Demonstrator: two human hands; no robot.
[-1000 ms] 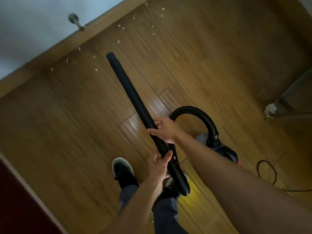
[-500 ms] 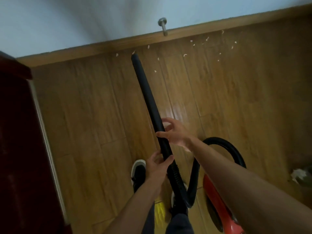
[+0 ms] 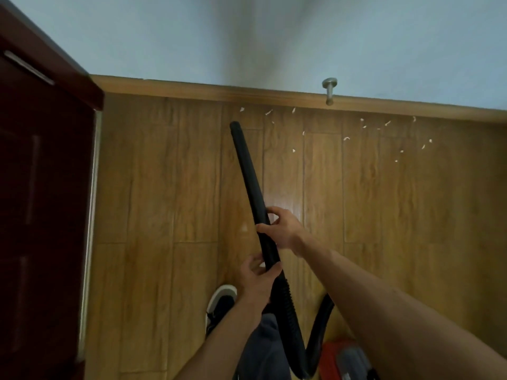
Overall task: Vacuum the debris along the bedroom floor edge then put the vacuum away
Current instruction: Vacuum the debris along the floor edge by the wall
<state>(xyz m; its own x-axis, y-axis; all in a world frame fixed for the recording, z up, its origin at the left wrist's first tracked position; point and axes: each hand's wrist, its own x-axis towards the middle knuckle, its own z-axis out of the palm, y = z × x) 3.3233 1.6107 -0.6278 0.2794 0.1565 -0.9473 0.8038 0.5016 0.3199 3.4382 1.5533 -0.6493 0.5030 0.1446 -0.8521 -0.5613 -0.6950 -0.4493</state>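
Observation:
A long black vacuum wand (image 3: pixel 248 171) slants up across the wooden floor, its open tip a short way from the skirting board (image 3: pixel 247 91). My right hand (image 3: pixel 282 229) grips the wand's lower part. Just below it, my left hand (image 3: pixel 258 278) holds the wand where the ribbed black hose (image 3: pixel 288 311) begins. The hose loops down to the red vacuum body (image 3: pixel 345 360) at the bottom edge. Several small white bits of debris (image 3: pixel 345 138) lie scattered along the floor edge, to the right of the tip.
A dark red wooden door (image 3: pixel 44 215) stands along the left side. A metal door stop (image 3: pixel 329 90) sticks out of the skirting board. My black shoe (image 3: pixel 220 305) rests on the floor below my hands. The pale blue wall (image 3: pixel 274 37) fills the top.
The view has swung so the wall and skirting board now run level across the top. The wand tip sits farther left of the debris, and the door takes up more of the left side.

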